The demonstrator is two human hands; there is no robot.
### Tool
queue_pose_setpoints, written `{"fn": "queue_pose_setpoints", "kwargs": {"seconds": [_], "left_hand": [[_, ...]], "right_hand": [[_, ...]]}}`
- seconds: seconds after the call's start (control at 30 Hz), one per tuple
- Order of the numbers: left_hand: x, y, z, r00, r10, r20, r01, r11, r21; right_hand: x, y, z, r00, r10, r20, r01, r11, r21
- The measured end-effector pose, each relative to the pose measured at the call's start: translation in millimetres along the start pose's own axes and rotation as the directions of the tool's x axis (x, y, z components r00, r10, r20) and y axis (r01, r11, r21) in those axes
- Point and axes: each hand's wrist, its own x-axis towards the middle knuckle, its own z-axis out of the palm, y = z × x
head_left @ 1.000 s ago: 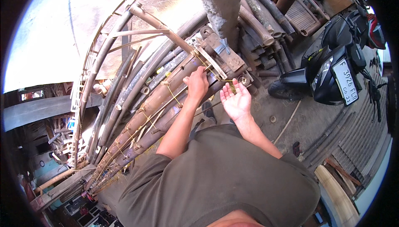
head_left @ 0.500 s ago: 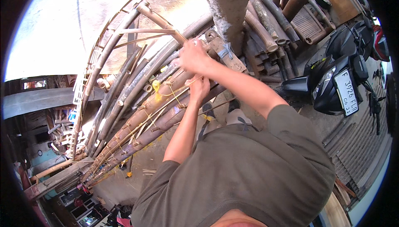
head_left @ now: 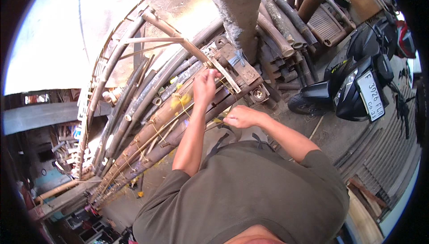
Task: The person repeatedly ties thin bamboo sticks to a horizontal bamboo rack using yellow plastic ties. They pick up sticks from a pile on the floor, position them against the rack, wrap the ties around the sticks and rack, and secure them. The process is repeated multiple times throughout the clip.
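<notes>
Right hand point(head_left: 241, 117) has left bamboo pole point(head_left: 157, 119), now nearer, right | left hand point(head_left: 204, 85) at pole's far end | both clenched, contents unclear | work now split

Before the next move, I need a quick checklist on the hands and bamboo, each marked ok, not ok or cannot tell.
1. Left hand near the wooden block: ok.
2. Left hand's grip: cannot tell; fingers look curled, anything held is unclear.
3. Both hands over the long bamboo poles: not ok; the right hand appears on their body side.
4. Right hand's contents: cannot tell; its curled fingers hide them.
5. Motorbike apart from both hands: ok.
6. Blue tie present on the block: ok.
</notes>
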Motion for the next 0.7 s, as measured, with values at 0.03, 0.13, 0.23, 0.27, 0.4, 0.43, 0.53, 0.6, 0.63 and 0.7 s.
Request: {"fn": "queue_pose_setpoints", "kwargs": {"seconds": [0.03,0.13,0.23,0.27,0.4,0.43,0.53,0.6,0.63,0.7], "left_hand": [[12.7,30.1,-10.4,0.998,0.058,0.015,-0.058,0.998,-0.012],[79.9,34.4,-28.9,0.981,0.126,-0.149,-0.148,0.978,-0.148],[128.7,-45.7,-19.6,0.974,0.191,-0.125,-0.118,0.89,0.441],[131.6,-68.1,-21.6,0.975,0.205,-0.084,-0.099,0.745,0.66],[98.9,-28.1,-55.3,0.984,0.143,0.101,-0.175,0.838,0.518],[92.6,-45.0,-77.3,0.984,0.165,0.071,-0.179,0.857,0.484],[45.1,-72.4,-185.9,0.982,0.185,0.036,-0.178,0.852,0.493],[-15.4,-87.2,-255.0,0.95,0.31,0.02,-0.241,0.693,0.68],[-43.2,-101.1,-286.5,0.986,0.164,0.011,-0.128,0.728,0.673],[-101.7,-113.3,-321.0,0.982,-0.094,0.166,-0.066,0.65,0.757]], "right_hand": [[-3.5,-1.1,6.3,0.999,0.031,-0.035,-0.033,0.998,-0.061],[-20.1,11.5,22.5,0.966,-0.035,-0.256,-0.06,0.933,-0.354],[-20.9,6.9,32.6,0.951,-0.088,-0.296,-0.026,0.932,-0.362],[-17.1,3.3,40.3,0.948,-0.078,-0.307,-0.035,0.938,-0.346],[0.7,11.3,71.9,0.869,-0.097,-0.485,-0.157,0.875,-0.458],[5.3,4.1,81.0,0.885,0.027,-0.464,-0.29,0.812,-0.507],[29.7,-30.6,130.3,0.76,-0.154,-0.632,-0.289,0.791,-0.54],[52.0,-68.2,172.5,0.859,-0.004,-0.511,-0.176,0.937,-0.303],[67.1,-80.0,197.7,0.892,0.003,-0.452,-0.098,0.978,-0.187],[92.6,-91.6,251.7,0.939,0.009,-0.343,-0.012,1.0,-0.007]]}}
